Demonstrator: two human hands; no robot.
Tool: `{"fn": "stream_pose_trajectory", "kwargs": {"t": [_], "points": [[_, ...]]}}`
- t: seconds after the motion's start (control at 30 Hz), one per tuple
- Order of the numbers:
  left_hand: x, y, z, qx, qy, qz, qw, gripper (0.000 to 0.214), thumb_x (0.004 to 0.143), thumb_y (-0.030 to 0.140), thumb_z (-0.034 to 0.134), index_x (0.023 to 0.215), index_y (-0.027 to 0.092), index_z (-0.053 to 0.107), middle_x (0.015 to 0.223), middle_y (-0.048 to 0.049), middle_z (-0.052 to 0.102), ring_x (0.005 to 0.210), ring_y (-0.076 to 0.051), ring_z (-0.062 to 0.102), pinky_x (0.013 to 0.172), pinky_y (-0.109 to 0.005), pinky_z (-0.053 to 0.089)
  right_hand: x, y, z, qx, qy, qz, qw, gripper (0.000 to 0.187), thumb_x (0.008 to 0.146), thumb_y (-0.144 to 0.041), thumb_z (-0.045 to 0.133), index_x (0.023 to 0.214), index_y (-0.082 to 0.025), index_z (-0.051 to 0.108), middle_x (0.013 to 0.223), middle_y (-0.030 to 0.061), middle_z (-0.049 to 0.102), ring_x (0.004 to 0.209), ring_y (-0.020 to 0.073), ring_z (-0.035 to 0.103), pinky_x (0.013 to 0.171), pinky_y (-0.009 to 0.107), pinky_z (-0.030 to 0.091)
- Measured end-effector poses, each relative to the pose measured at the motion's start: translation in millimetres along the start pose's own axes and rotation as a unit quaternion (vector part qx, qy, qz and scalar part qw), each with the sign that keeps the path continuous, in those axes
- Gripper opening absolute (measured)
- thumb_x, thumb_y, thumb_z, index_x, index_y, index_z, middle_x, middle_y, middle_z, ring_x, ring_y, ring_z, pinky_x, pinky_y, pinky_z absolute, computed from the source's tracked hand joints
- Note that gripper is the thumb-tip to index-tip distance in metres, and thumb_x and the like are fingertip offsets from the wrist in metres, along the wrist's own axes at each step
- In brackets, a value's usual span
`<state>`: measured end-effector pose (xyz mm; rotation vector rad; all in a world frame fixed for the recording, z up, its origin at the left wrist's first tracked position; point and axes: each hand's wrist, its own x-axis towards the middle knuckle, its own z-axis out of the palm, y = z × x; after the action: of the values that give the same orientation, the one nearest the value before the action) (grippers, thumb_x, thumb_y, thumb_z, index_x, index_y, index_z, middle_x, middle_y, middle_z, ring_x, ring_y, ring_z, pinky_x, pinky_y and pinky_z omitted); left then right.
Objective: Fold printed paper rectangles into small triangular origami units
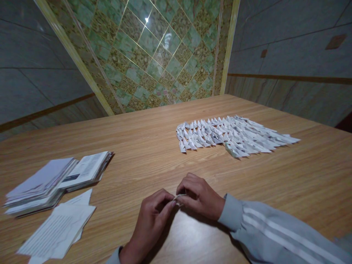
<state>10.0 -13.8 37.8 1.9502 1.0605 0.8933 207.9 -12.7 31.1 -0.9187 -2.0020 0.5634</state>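
Close to the front of the table, my left hand [154, 216] and my right hand [202, 194] meet fingertip to fingertip. Both pinch a small folded piece of paper [180, 196], of which only a thin pale edge shows between thumbs and fingers. Most of it is hidden by the fingers, so its shape cannot be made out. Beyond my right hand stand rows of small folded paper boats [203, 134], several of them packed tightly together. Loose printed sheets [59, 227] lie overlapping to the left of my left hand.
Two stacks of cut paper sit at the left, a plain-topped stack [41, 179] and a printed stack [85, 168], touching each other. The wooden table [132, 143] reaches back to a green tiled wall [165, 55], with grey walls on both sides.
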Motion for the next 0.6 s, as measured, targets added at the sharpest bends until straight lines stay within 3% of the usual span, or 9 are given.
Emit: {"fn": "stream_pose_trajectory", "kwargs": {"t": [0.17, 0.3, 0.4, 0.6], "points": [[-0.7, 1.2, 2.2, 0.009, -0.007, -0.005, 1.0, 0.02, 0.088, 0.031, 0.063, 0.074, 0.019, 0.07, 0.07, -0.0027, 0.068, 0.066, -0.018, 0.062, 0.063, -0.026, 0.045, 1.4, -1.3, -0.4, -0.006, -0.012, -0.036, 0.999, 0.027, 0.098, -0.03, 0.05, 0.074, -0.019, 0.057, 0.07, 0.0016, 0.058, 0.072, 0.0173, 0.051, 0.067, 0.03, 0.037], [1.5, -0.3, 5.7, -0.121, 0.014, -0.08, 0.989, 0.012, 0.085, 0.03, 0.066, 0.084, 0.018, 0.069, 0.078, -0.0035, 0.071, 0.073, -0.019, 0.065, 0.068, -0.027, 0.049, 1.8, -1.5, -0.3, 0.09, 0.047, 0.052, 0.993, 0.021, 0.094, -0.027, 0.055, 0.075, -0.019, 0.056, 0.07, -0.0004, 0.058, 0.069, 0.0151, 0.054, 0.064, 0.026, 0.038], [3.5, -0.9, 6.6, -0.179, 0.034, -0.109, 0.977, 0.011, 0.081, 0.028, 0.07, 0.083, 0.017, 0.068, 0.078, -0.0038, 0.071, 0.075, -0.019, 0.065, 0.069, -0.028, 0.051, 1.7, -1.4, -0.2, 0.156, 0.049, 0.111, 0.98, 0.011, 0.089, -0.025, 0.056, 0.08, -0.019, 0.056, 0.07, -0.0021, 0.058, 0.064, 0.0133, 0.054, 0.06, 0.024, 0.04], [1.8, -3.2, 5.5, -0.155, 0.034, -0.077, 0.984, 0.014, 0.089, 0.029, 0.063, 0.082, 0.017, 0.067, 0.077, -0.0031, 0.069, 0.075, -0.019, 0.065, 0.069, -0.028, 0.05, 0.7, -1.3, 1.4, 0.052, -0.006, 0.083, 0.995, 0.009, 0.086, -0.02, 0.06, 0.077, -0.018, 0.057, 0.071, -0.0012, 0.057, 0.066, 0.0135, 0.052, 0.06, 0.023, 0.036]]}}
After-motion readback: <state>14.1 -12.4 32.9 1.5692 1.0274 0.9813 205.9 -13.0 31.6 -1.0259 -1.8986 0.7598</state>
